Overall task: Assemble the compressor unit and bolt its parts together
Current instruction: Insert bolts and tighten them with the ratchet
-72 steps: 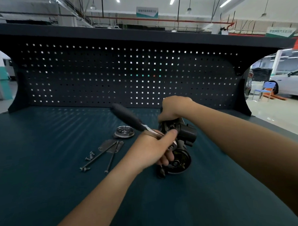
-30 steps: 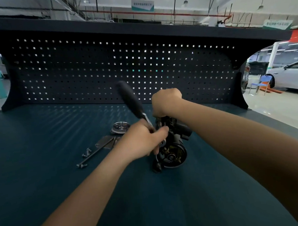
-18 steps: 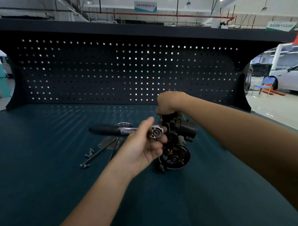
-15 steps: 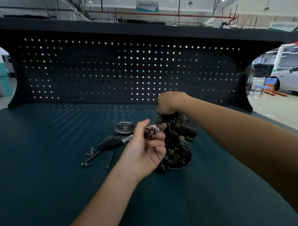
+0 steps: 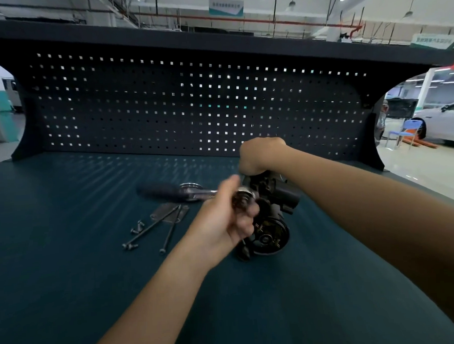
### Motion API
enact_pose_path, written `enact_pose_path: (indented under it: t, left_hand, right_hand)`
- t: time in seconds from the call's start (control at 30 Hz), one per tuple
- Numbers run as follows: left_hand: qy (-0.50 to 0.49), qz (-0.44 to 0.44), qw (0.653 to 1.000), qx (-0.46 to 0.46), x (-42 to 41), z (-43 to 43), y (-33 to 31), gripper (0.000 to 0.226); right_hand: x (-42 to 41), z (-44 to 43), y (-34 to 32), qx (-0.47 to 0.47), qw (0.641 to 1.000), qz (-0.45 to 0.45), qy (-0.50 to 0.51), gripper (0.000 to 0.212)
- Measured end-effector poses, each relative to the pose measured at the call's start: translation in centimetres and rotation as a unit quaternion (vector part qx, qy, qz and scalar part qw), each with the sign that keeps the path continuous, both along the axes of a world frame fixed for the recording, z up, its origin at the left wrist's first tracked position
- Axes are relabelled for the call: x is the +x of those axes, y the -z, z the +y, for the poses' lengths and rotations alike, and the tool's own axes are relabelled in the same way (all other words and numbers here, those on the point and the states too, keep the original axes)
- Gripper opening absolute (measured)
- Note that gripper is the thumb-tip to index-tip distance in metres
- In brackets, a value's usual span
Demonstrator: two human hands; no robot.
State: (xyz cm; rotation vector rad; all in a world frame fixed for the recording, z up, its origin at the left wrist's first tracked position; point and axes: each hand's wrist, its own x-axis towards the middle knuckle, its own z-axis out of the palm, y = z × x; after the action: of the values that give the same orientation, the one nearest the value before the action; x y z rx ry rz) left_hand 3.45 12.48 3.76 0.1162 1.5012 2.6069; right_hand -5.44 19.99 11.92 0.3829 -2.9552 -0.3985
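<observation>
A black compressor unit (image 5: 271,222) lies on the dark teal bench mat (image 5: 69,282), its round end facing me. My right hand (image 5: 259,154) grips its top from behind. My left hand (image 5: 222,218) holds the head of a ratchet wrench (image 5: 169,192) against the unit's left side; the black handle sticks out to the left, blurred by motion. Two long bolts (image 5: 155,227) and small screws (image 5: 137,226) lie left of the unit, partly on a thin metal gasket plate (image 5: 170,213).
A round metal ring part (image 5: 191,186) sits behind the wrench handle. A dark pegboard (image 5: 192,108) walls off the back of the bench. A white car and a blue chair stand beyond the right edge.
The wrench handle has swung from pointing up to pointing left, dipped low, then rose to level again. My right hand stays on the unit's top.
</observation>
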Motion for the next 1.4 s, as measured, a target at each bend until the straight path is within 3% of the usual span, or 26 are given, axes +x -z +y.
enact_pose_path:
  t: [0.07, 0.13, 0.2, 0.27, 0.33, 0.43, 0.5, 0.53, 0.57, 0.63, 0.67, 0.73, 0.77, 0.8, 0.87, 0.9, 0.93, 0.97, 1.03, 1.1, 1.13, 1.2, 1.27, 1.33, 1.37, 1.4]
  left_hand:
    - [0.086, -0.064, 0.962, 0.251, 0.3, -0.2, 0.5, 0.035]
    - [0.108, -0.072, 0.955, 0.266, 0.2, -0.1, 0.8, 0.035]
    - [0.066, -0.058, 0.990, 0.109, -0.2, 0.0, 0.4, 0.040]
    - [-0.032, 0.018, 0.987, -0.159, -0.5, 0.0, -0.3, 0.046]
    - [-0.120, 0.127, 0.905, -0.387, -0.8, 0.0, -0.8, 0.049]
    - [-0.159, 0.242, 0.773, -0.564, -0.9, 0.0, -1.3, 0.052]
    - [-0.147, 0.246, 0.758, -0.585, -0.9, 0.0, -1.3, 0.050]
    - [-0.133, 0.225, 0.785, -0.562, -0.9, 0.1, -1.3, 0.050]
    - [-0.117, 0.188, 0.841, -0.493, -0.6, 0.2, -1.1, 0.048]
    - [-0.039, 0.049, 0.968, -0.244, -0.2, -0.1, -0.7, 0.043]
    - [0.036, -0.028, 0.997, -0.059, 0.1, -0.3, -0.6, 0.043]
    - [0.136, -0.113, 0.942, 0.286, 0.4, -1.0, -0.5, 0.033]
    - [0.142, -0.110, 0.921, 0.347, 0.5, -1.3, -0.4, 0.026]
    - [0.133, -0.102, 0.929, 0.329, 0.4, -1.2, -0.4, 0.023]
    - [0.070, -0.078, 0.987, 0.122, 0.0, -0.9, -0.4, 0.029]
    - [0.024, -0.045, 0.998, -0.027, -0.2, -0.8, -0.5, 0.034]
    - [-0.018, 0.005, 0.985, -0.172, -0.2, -0.7, -0.8, 0.037]
    - [-0.049, 0.064, 0.947, -0.310, -0.3, -0.7, -1.0, 0.040]
    - [-0.088, 0.162, 0.824, -0.536, -0.5, -0.8, -1.4, 0.045]
    - [-0.137, 0.208, 0.712, -0.657, -0.5, -0.7, -1.5, 0.046]
    - [-0.164, 0.218, 0.690, -0.671, -0.5, -0.6, -1.3, 0.046]
    - [-0.181, 0.221, 0.719, -0.633, -0.6, -0.4, -0.8, 0.047]
    - [-0.146, 0.172, 0.839, -0.495, -0.7, -0.3, -0.4, 0.044]
    - [-0.069, 0.045, 0.971, -0.225, -0.6, -0.4, -0.4, 0.041]
    - [-0.020, -0.020, 0.997, -0.077, -0.5, -0.6, -0.4, 0.040]
    - [0.019, -0.068, 0.996, 0.047, -0.5, -0.8, -0.4, 0.039]
  right_hand:
    - [-0.4, 0.1, 0.0, -0.032, 0.999, -0.013, 0.005, 0.024]
    - [-0.6, 0.1, 0.2, -0.027, 1.000, 0.001, 0.006, 0.023]
    - [-0.7, 0.1, 0.4, -0.011, 1.000, 0.014, 0.004, 0.016]
    - [-0.6, 0.3, 0.3, 0.004, 1.000, 0.022, 0.001, 0.014]
    - [-0.5, 0.7, -0.1, 0.010, 1.000, 0.030, -0.004, 0.015]
    - [-0.5, 1.1, -0.1, 0.008, 1.000, 0.025, -0.015, 0.021]
    - [-0.5, 1.0, 0.2, 0.013, 0.999, 0.020, -0.023, 0.020]
    - [-0.5, 0.9, 0.3, 0.018, 0.999, 0.019, -0.026, 0.017]
    - [-0.6, 0.9, 0.3, 0.021, 0.999, 0.020, -0.030, 0.013]
    - [-0.7, 0.8, 0.2, 0.015, 0.999, 0.013, -0.034, 0.008]
    - [-0.8, 0.7, 0.1, 0.001, 0.999, 0.005, -0.034, 0.009]
    - [-1.0, 0.5, -0.1, -0.032, 0.999, -0.011, -0.031, 0.017]
    - [-1.1, 0.4, 0.0, -0.036, 0.999, -0.013, -0.029, 0.019]
    - [-1.2, 0.3, 0.1, -0.029, 0.999, -0.012, -0.027, 0.018]
    - [-1.2, 0.2, 0.2, -0.007, 1.000, -0.003, -0.021, 0.015]
    - [-1.2, 0.3, 0.2, 0.000, 1.000, 0.003, -0.017, 0.014]
    - [-1.1, 0.4, 0.1, 0.004, 1.000, 0.009, -0.016, 0.015]
    - [-1.0, 0.6, 0.1, 0.005, 1.000, 0.014, -0.018, 0.017]
    - [-0.9, 0.8, 0.1, 0.006, 0.999, 0.024, -0.028, 0.023]
    - [-0.9, 1.0, 0.4, 0.009, 0.998, 0.042, -0.046, 0.026]
    - [-0.9, 1.0, 0.6, 0.012, 0.997, 0.054, -0.052, 0.025]
    - [-1.1, 1.0, 0.6, 0.010, 0.997, 0.047, -0.052, 0.021]
    - [-1.2, 1.1, 0.3, 0.005, 0.999, 0.016, -0.030, 0.013]
    - [-1.2, 1.1, 0.0, 0.000, 1.000, 0.001, -0.007, 0.014]
    - [-1.4, 1.2, -0.1, -0.007, 1.000, -0.003, -0.004, 0.017]
    - [-1.4, 1.3, -0.1, -0.012, 1.000, -0.005, 0.001, 0.019]
